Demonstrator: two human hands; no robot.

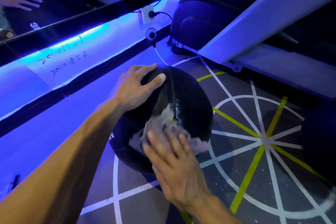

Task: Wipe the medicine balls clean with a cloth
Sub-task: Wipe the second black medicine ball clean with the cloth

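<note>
A large black medicine ball (189, 96) sits on the floor in the middle of the view. My left hand (138, 85) lies spread over its upper left side, with the thumb across the top. My right hand (174, 162) presses a crumpled pale cloth (163, 125) flat against the near side of the ball, fingers straight. The cloth is blurred from motion. A wet sheen shows on the ball just above the cloth.
The floor (254, 151) carries white and yellow line markings. A blue-lit wall strip (72, 49) and a mirror run along the left. A wall socket (148, 13), a small fan (151, 34) and a white machine frame (254, 23) stand behind the ball.
</note>
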